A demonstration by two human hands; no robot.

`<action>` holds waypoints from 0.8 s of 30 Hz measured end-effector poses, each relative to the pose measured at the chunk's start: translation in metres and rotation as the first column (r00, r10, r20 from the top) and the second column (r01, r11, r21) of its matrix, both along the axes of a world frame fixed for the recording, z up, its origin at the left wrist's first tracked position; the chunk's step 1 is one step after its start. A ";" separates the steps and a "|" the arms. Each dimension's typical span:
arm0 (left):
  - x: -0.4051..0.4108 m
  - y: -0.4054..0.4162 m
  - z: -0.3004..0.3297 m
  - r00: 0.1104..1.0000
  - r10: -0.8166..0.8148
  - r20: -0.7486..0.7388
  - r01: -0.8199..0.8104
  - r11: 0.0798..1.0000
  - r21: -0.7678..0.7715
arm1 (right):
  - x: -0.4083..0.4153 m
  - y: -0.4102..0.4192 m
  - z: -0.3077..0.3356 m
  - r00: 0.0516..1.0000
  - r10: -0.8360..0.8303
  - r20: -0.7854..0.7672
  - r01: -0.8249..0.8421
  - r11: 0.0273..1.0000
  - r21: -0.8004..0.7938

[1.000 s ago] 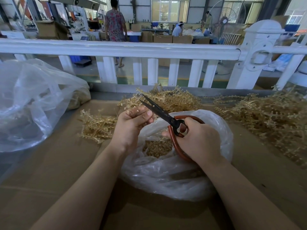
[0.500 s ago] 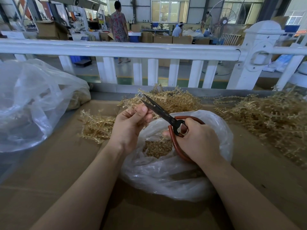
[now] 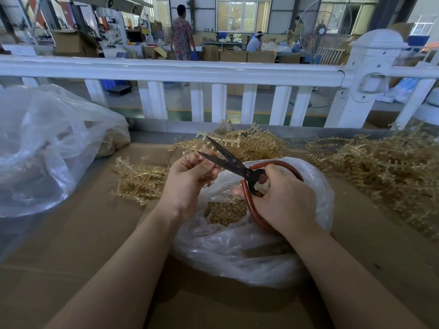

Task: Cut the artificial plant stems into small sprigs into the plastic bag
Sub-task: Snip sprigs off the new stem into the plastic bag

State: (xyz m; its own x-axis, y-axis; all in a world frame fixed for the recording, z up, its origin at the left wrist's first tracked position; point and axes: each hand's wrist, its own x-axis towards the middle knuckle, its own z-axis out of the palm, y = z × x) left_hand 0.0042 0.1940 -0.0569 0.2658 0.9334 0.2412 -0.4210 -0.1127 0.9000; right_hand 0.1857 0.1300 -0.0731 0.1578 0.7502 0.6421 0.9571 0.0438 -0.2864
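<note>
Hands: left hand (image 3: 187,180) pinches a stem (image 3: 206,162); right hand (image 3: 285,200) grips scissors (image 3: 228,160), blades parted
Plastic bag (image 3: 237,245): mid-table, mouth open under both hands
Loose stems (image 3: 392,172): along table's (image 3: 83,233) far and right edges

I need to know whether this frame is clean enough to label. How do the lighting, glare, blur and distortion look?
Head view: even daylight from the far windows, soft shadows under the forearms; the white railing bows from wide-angle distortion; mild glare on the plastic bag; scissors, left hand and right hand sharp; stem pile at the right edge slightly smeared.
</note>
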 end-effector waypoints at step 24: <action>0.002 -0.002 0.002 0.994 -0.111 0.017 0.112 0.993 -0.034 | -0.002 0.000 0.001 1.000 0.016 -0.003 -0.016 1.000 -0.021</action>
